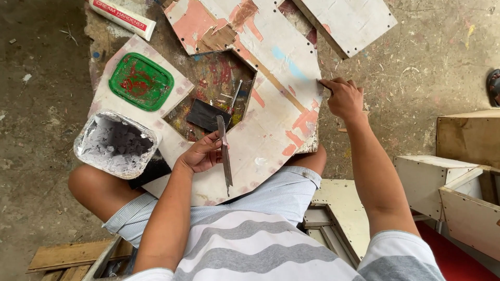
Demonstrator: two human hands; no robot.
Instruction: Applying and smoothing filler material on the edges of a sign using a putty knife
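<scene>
L hand [200, 155] grips a long putty knife [225, 156] flat on the white board [265, 140] across the lap. R hand [342, 98] pinches sth small, maybe sandpaper, at the board's right edge. Grey filler tub [115, 143] and green lid [141, 81] sit on its left part.

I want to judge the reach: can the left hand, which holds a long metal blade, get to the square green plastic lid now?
Probably yes: the left hand lies near the green lid, with only bare board between them.

Light: soft, even daylight, fairly bright across the frame.
Shadows: faint, diffuse, darkest at upper left.
Glare: none strong; pale panels read clearly.
Focus: sharp centre, slight wide-angle stretch at edges.
</scene>
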